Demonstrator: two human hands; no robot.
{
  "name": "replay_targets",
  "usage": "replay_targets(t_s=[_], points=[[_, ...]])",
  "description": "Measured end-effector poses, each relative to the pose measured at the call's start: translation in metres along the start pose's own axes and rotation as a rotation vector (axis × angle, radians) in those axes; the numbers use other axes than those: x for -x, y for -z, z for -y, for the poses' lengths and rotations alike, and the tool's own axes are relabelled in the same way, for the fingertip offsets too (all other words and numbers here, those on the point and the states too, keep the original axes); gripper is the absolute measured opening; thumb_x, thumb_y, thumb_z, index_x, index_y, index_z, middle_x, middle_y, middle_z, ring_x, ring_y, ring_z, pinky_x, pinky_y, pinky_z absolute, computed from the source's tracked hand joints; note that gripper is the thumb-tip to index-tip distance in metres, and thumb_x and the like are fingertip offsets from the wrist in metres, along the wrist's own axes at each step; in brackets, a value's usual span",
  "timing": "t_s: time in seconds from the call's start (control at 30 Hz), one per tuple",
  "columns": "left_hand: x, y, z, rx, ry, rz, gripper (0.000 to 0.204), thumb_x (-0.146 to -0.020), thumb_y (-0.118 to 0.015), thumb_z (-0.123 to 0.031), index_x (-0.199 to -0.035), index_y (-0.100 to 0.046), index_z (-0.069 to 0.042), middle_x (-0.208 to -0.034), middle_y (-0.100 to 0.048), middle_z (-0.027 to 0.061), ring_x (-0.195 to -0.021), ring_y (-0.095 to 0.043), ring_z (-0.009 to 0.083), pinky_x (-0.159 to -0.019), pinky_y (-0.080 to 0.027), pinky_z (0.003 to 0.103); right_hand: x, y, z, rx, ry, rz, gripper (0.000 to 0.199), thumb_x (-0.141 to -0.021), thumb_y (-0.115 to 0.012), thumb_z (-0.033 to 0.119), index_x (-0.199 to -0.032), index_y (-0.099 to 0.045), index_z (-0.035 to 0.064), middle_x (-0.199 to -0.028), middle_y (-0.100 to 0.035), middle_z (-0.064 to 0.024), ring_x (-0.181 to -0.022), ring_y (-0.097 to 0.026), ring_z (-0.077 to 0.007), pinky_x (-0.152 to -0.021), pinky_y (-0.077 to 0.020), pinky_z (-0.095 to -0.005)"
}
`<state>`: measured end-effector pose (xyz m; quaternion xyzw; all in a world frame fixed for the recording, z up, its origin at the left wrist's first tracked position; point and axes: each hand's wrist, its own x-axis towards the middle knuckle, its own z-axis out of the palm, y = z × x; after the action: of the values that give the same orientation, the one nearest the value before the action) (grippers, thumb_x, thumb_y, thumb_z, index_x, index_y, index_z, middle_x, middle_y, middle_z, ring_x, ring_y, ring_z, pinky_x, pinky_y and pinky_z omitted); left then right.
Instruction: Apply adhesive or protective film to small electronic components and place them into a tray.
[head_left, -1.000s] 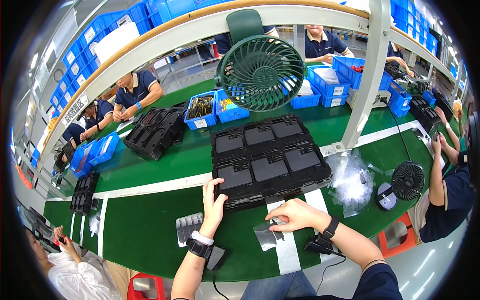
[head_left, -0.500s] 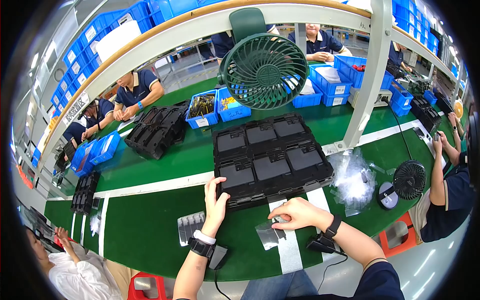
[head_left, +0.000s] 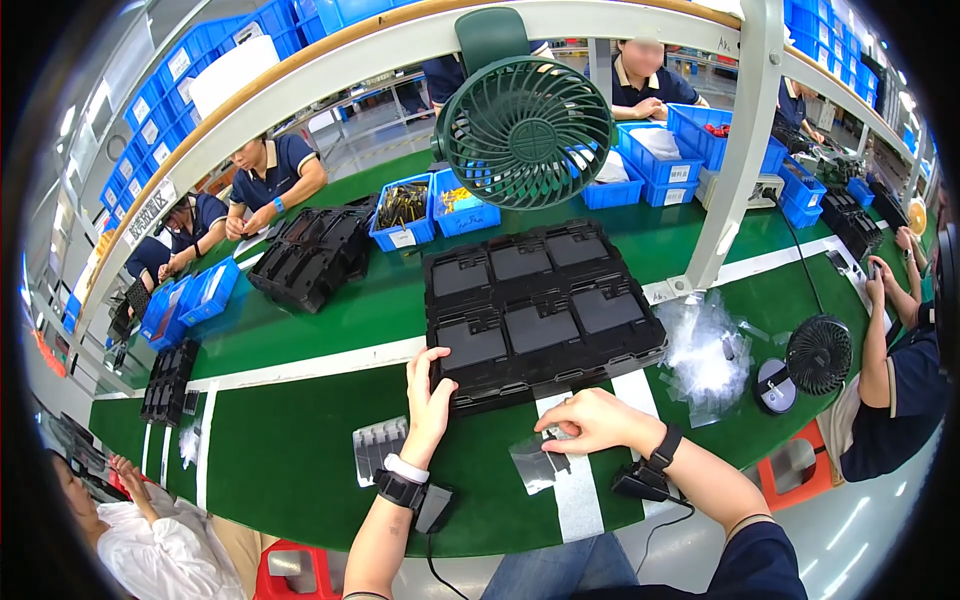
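A black plastic tray [head_left: 470, 399] with several rectangular pockets, each with a flat dark grey piece, lies in front of me. My left hand [head_left: 430, 400] is at its near left corner, thumb and fingers apart, fingertips against the edge. Just off the tray's near side, my right hand [head_left: 592, 422] is bent down with thumb and fingers drawn together. Under its fingertips lies a clear plastic film [head_left: 533, 468] with a small dark strip [head_left: 555, 458] by it. Whatever is in the pinch is hidden by the fingers. Both wrists wear black straps with small devices.
Left of my left forearm lies a clear sheet with dark strips [head_left: 378, 447]. A heap of clear films [head_left: 705, 350] lies right of the tray, beside a small black fan [head_left: 820, 355]. A green fan [head_left: 530, 135] hangs overhead from the shelf frame. Blue bins [head_left: 403, 232] stand behind.
The right fingertips have shifted slightly over the film, and more of the dark strip shows beneath them. The left hand stays at the tray's corner.
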<state>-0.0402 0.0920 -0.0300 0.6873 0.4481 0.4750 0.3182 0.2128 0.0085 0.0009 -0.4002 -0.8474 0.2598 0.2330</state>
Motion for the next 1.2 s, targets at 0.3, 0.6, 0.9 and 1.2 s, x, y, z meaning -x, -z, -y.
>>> replay_targets(t_s=[0.3,0.6,0.9,1.2], points=[[-0.0011,0.0017,0.0006,0.003,-0.004,0.005,0.042,-0.067,-0.054,-0.004,-0.109,-0.054,-0.008,-0.122,-0.044,0.0177,-0.124,-0.036,0.0324,-0.101,-0.031,0.039,-0.0005,0.0007,0.0026,-0.004,-0.019,0.038,0.033,-0.073,-0.067,0.036,-0.094,-0.067,0.0107,-0.052,-0.05,-0.003,-0.05,-0.055,-0.0209,-0.048,-0.0424,-0.0322],[0.0,0.0033,-0.0032,-0.003,0.031,0.019,0.042,-0.067,-0.055,-0.004,-0.108,-0.054,-0.008,-0.121,-0.045,0.0176,-0.124,-0.037,0.0321,-0.102,-0.03,0.038,-0.0003,0.0024,0.0033,0.012,-0.009,0.04,0.033,-0.072,-0.067,0.036,-0.094,-0.067,0.0112,-0.053,-0.051,-0.0032,-0.051,-0.055,-0.0214,-0.049,-0.0428,-0.0325],[-0.0015,0.0011,-0.0042,0.017,0.024,0.021,0.042,-0.066,-0.055,-0.003,-0.108,-0.054,-0.008,-0.121,-0.045,0.017,-0.124,-0.037,0.0312,-0.102,-0.031,0.037,0.0004,0.0022,0.0007,0.007,0.002,0.026,0.034,-0.072,-0.067,0.036,-0.094,-0.067,0.0112,-0.054,-0.05,-0.0026,-0.051,-0.055,-0.0207,-0.049,-0.0427,-0.0325],[0.0008,0.0027,-0.0049,0.025,0.012,0.019,0.042,-0.067,-0.055,-0.003,-0.108,-0.054,-0.008,-0.121,-0.045,0.0169,-0.123,-0.037,0.0314,-0.102,-0.031,0.037,0.0006,-0.0006,0.0011,-0.006,-0.001,0.013,0.032,-0.073,-0.067,0.036,-0.092,-0.068,0.0112,-0.053,-0.05,-0.0021,-0.049,-0.055,-0.0203,-0.048,-0.0421,-0.0319]])
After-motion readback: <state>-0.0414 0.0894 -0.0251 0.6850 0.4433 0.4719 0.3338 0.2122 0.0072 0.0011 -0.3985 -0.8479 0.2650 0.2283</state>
